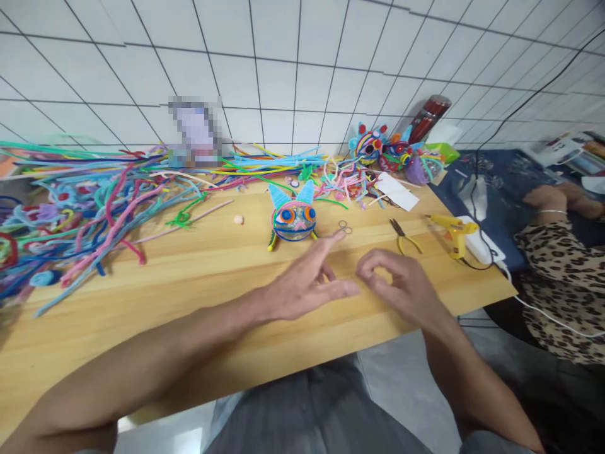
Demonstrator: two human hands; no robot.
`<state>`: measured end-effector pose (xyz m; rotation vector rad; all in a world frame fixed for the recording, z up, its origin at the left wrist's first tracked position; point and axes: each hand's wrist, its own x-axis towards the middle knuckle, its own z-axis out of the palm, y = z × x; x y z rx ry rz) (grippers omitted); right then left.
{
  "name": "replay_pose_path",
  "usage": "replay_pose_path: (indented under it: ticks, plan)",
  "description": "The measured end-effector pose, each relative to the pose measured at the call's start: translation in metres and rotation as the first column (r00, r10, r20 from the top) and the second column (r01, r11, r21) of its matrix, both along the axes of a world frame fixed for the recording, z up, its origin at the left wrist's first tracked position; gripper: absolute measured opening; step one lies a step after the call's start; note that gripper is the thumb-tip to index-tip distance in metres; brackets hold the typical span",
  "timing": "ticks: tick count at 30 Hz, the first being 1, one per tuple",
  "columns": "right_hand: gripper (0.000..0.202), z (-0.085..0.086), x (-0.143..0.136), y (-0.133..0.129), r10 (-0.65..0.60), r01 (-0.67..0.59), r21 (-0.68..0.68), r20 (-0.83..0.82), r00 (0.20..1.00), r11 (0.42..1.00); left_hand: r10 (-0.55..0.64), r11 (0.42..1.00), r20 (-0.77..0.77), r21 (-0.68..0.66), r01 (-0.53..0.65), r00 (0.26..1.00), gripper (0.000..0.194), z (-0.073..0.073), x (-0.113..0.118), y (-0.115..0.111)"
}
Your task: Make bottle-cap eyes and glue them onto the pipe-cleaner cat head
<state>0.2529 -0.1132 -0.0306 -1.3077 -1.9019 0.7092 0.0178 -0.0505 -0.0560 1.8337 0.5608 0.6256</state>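
My left hand hovers over the wooden table, index finger and thumb stretched out and apart, with nothing visible between them. Just to its right, my right hand has its fingers curled in toward the thumb like a pinch; whatever is in it, if anything, is too small to make out. Beyond my left hand stands a cat-faced craft figure with light-blue pipe-cleaner ears and orange-and-blue eyes. A pair of scissors lies partly behind my left fingertips. Yellow-handled pliers rest beyond my right hand.
Pipe cleaners are heaped along the left and back. More craft figures and a red thermos stand at the back right. A yellow glue gun lies by a white power strip. Another person's patterned sleeve shows at right.
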Motion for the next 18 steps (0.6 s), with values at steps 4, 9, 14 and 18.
replay_pose_path:
  ticks: [4,9,14,18]
  plan:
    - [0.019,-0.012,-0.022,-0.006,0.151,-0.168,0.100,0.154,0.976,0.981,-0.207,0.978,-0.076,-0.046,0.204,0.975,0.071,0.002,0.026,0.007]
    - [0.016,-0.009,-0.015,-0.010,0.198,-0.183,-0.172,0.075,0.977,0.968,-0.248,0.967,-0.283,-0.021,0.253,0.927,0.044,-0.004,0.029,0.016]
    - [0.044,-0.002,0.002,-0.009,0.182,-0.236,-0.408,-0.166,0.969,0.882,-0.111,0.981,-0.389,0.102,0.162,0.914,0.045,-0.013,0.022,0.008]
    - [0.040,-0.005,0.015,-0.011,0.069,-0.259,-0.461,-0.389,0.919,0.849,-0.138,0.985,-0.289,0.062,0.163,0.947,0.053,-0.021,0.017,0.004]
